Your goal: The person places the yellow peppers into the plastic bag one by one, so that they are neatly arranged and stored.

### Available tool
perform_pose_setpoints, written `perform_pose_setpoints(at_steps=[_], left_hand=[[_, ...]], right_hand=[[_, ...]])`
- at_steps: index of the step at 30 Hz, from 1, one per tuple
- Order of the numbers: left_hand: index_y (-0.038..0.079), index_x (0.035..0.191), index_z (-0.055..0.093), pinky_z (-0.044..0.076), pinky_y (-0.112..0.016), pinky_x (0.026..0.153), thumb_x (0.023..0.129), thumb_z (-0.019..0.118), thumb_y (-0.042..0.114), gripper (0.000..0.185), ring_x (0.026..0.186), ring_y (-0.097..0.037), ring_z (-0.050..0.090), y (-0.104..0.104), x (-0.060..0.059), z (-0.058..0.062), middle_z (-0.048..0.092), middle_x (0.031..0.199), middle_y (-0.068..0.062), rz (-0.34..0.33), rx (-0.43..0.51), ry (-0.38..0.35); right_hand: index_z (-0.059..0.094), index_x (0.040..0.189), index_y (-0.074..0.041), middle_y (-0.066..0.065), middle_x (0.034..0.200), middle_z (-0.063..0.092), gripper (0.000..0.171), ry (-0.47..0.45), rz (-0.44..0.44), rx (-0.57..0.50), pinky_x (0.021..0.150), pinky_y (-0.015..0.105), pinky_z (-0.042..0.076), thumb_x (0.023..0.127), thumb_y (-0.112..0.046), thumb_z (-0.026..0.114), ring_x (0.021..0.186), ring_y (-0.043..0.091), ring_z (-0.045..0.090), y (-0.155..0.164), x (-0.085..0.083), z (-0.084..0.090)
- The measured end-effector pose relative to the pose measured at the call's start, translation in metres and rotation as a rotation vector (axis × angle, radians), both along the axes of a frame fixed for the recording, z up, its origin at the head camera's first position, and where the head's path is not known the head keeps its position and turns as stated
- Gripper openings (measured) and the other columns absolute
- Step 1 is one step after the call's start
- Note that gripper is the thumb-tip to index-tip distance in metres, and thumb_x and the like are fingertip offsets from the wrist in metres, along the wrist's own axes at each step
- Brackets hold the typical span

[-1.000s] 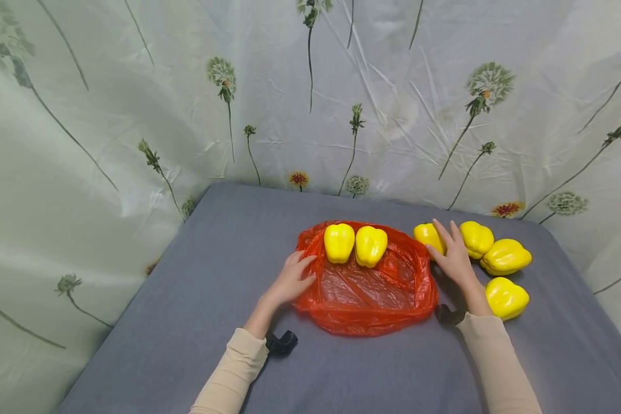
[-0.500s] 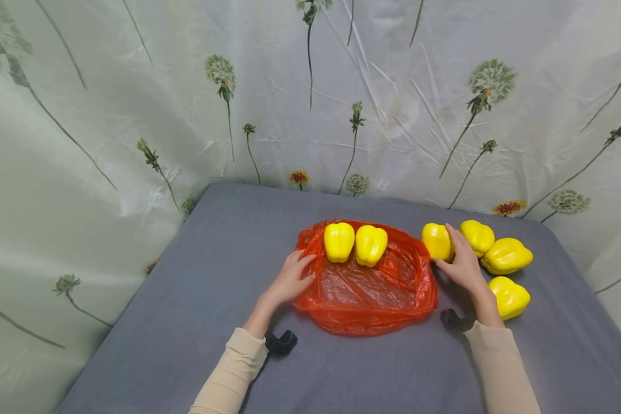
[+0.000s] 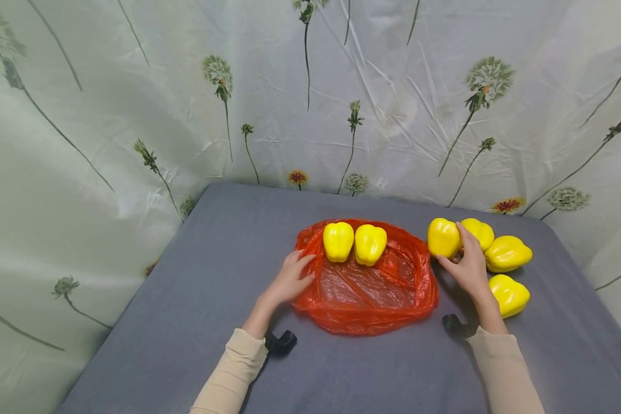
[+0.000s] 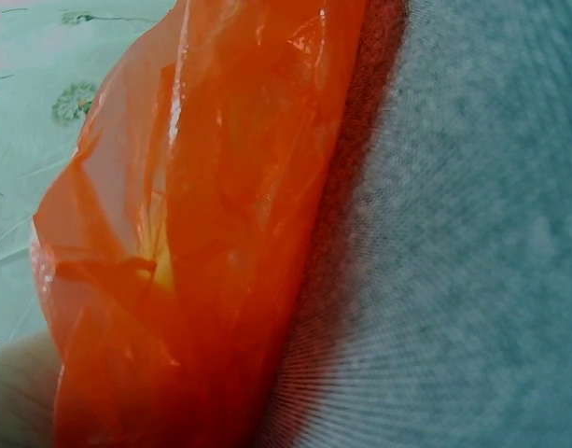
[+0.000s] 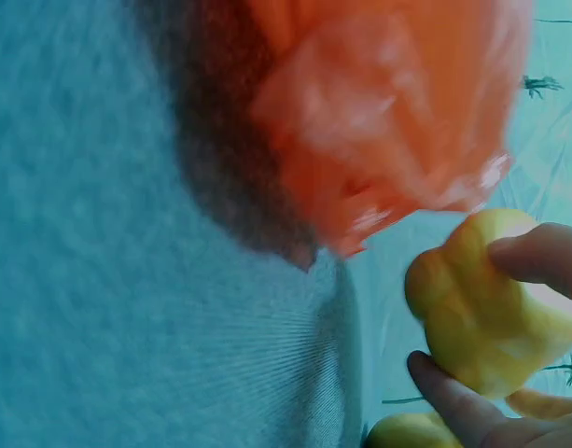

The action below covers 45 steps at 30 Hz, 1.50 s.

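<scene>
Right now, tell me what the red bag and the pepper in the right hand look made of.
Red bag: thin translucent plastic film, crinkled and glossy. Pepper held by the right hand: smooth, evenly yellow, waxy sheen; possibly plastic imitation, though real can't be excluded.

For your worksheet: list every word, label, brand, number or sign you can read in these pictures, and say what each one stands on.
There are none to read. The yellow peppers, the red plastic bag, the grey table cover and the flowered backdrop bear no writing. The right hand grips a plain pepper; the left hand rests on the bag's edge.
</scene>
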<state>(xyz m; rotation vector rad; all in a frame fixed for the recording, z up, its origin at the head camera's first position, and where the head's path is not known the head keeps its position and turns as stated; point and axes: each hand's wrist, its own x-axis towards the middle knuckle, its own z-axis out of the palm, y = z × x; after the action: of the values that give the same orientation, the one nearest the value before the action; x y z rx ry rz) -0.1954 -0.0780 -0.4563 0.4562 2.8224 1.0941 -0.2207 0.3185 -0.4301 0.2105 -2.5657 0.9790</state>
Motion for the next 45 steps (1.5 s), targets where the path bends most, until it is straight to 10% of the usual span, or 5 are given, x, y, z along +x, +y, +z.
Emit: perform_pose_setpoints(at_steps=[5, 18, 28, 37, 45], left_hand=[[0.007, 0.137, 0.046, 0.025, -0.056, 0.114, 0.091, 0.057, 0.02, 0.05, 0.142, -0.037, 0.021, 0.001, -0.001, 0.0, 0.033, 0.149, -0.019, 0.001, -0.006, -0.006], [0.007, 0.138, 0.044, 0.028, -0.056, 0.112, 0.091, 0.057, 0.021, 0.051, 0.142, -0.037, 0.021, 0.0, 0.002, -0.002, 0.032, 0.15, -0.018, 0.001, 0.016, -0.022], [0.005, 0.136, 0.047, 0.025, -0.057, 0.113, 0.091, 0.057, 0.019, 0.048, 0.141, -0.041, 0.022, -0.001, -0.002, -0.003, 0.034, 0.147, -0.023, -0.009, 0.002, 0.032], [0.005, 0.136, 0.046, 0.025, -0.057, 0.113, 0.091, 0.056, 0.019, 0.049, 0.141, -0.041, 0.021, -0.001, -0.002, -0.002, 0.033, 0.147, -0.023, -0.013, 0.012, 0.029], [0.004, 0.136, 0.046, 0.025, -0.057, 0.113, 0.091, 0.056, 0.019, 0.049, 0.141, -0.04, 0.021, -0.001, -0.001, -0.002, 0.033, 0.148, -0.023, -0.017, 0.008, 0.029]], right_hand=[[0.028, 0.145, -0.003, 0.031, 0.14, 0.035, 0.084, 0.027, -0.042, -0.061, 0.072, -0.008, 0.025, 0.074, -0.006, 0.072, 0.116, 0.042, 0.04, 0.0, 0.004, 0.004], [0.027, 0.147, -0.01, 0.03, 0.132, 0.038, 0.085, -0.009, -0.08, -0.17, 0.066, -0.008, 0.034, 0.076, -0.009, 0.073, 0.097, 0.045, 0.056, -0.007, 0.015, 0.009], [0.024, 0.148, -0.009, 0.024, 0.139, 0.035, 0.085, -0.041, 0.012, -0.218, 0.068, -0.004, 0.04, 0.079, -0.008, 0.073, 0.087, -0.021, 0.043, -0.021, 0.027, 0.013], [0.024, 0.148, -0.012, 0.022, 0.141, 0.034, 0.086, -0.056, 0.073, -0.203, 0.068, -0.001, 0.044, 0.078, -0.009, 0.074, 0.088, -0.017, 0.048, -0.033, 0.036, 0.01], [0.025, 0.147, -0.01, 0.022, 0.135, 0.037, 0.084, -0.103, 0.106, -0.162, 0.07, 0.003, 0.047, 0.078, -0.008, 0.073, 0.099, 0.033, 0.06, -0.05, 0.049, 0.021]])
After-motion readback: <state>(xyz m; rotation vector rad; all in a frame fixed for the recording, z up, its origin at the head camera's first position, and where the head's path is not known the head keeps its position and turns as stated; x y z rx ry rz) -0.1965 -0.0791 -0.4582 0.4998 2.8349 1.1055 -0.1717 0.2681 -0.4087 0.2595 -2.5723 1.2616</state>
